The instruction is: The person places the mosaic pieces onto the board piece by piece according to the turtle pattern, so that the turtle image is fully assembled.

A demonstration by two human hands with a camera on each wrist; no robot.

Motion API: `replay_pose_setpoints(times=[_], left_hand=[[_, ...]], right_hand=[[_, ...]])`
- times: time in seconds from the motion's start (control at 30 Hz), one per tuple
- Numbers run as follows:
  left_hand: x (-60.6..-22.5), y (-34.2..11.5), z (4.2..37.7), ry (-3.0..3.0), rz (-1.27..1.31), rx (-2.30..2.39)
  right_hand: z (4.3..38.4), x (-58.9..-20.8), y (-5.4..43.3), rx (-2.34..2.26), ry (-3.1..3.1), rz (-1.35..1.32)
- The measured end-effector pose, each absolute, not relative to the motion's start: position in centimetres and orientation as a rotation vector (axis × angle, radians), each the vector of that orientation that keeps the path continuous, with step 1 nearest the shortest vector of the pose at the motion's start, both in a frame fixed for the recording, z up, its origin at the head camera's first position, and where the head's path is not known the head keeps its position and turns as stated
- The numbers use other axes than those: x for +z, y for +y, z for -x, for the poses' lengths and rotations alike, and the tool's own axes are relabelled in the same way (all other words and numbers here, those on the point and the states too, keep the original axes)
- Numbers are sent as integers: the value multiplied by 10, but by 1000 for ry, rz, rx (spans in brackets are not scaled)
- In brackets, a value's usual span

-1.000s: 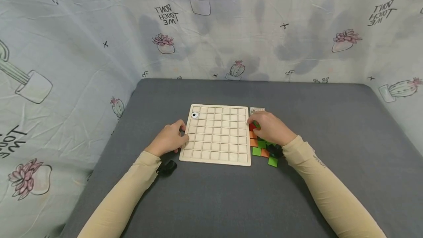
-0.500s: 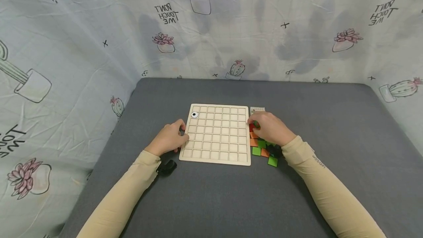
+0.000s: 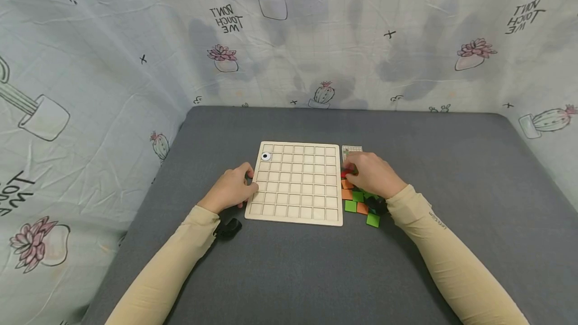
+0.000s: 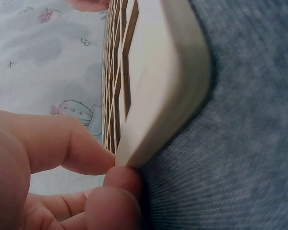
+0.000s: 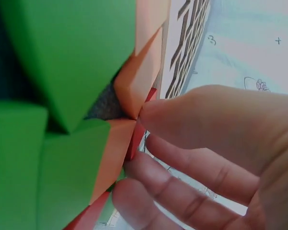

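Note:
A pale wooden board [image 3: 296,190] with a raised square grid lies flat on the table. My left hand [image 3: 230,188] grips its left edge, with the thumb [image 4: 89,151] at the rim and fingertips against the side, as the left wrist view shows. One white round piece with a black dot [image 3: 266,156] sits in an upper-left square. Right of the board, my right hand [image 3: 374,174] is among coloured square tiles. In the right wrist view its thumb and fingers pinch a red tile [image 5: 136,141]; the palm and wrist hide part of the pile in the head view.
Green tiles [image 3: 350,206] and orange tiles [image 3: 346,194] lie loosely beside the board's right edge, some overlapping. A small card with a printed grid [image 3: 352,149] lies behind the right hand. The grey table [image 3: 289,275] meets a patterned cloth [image 3: 352,54] at the back.
My right hand's index finger has drawn back slightly to the right, away from the board's edge. A green tile seen under the fingers is now mostly hidden. The left hand keeps its place.

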State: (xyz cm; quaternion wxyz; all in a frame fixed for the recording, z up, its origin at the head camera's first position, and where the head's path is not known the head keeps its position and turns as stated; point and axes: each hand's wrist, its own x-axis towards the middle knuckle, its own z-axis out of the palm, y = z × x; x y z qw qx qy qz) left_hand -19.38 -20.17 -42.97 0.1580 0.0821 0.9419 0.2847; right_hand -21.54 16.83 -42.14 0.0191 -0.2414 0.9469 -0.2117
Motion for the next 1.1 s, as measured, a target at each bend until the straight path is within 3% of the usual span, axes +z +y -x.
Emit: replay_pose_setpoints(times=[0.33, 0.77, 1.1], left_hand=[[-431, -202, 193, 2696, -245, 824], [-434, -202, 192, 2709, -249, 830], [-436, -203, 193, 2717, -255, 821]], right_hand=[[215, -423, 169, -617, 2982, 696], [214, -424, 168, -615, 2948, 875], [213, -423, 171, -581, 2892, 866]])
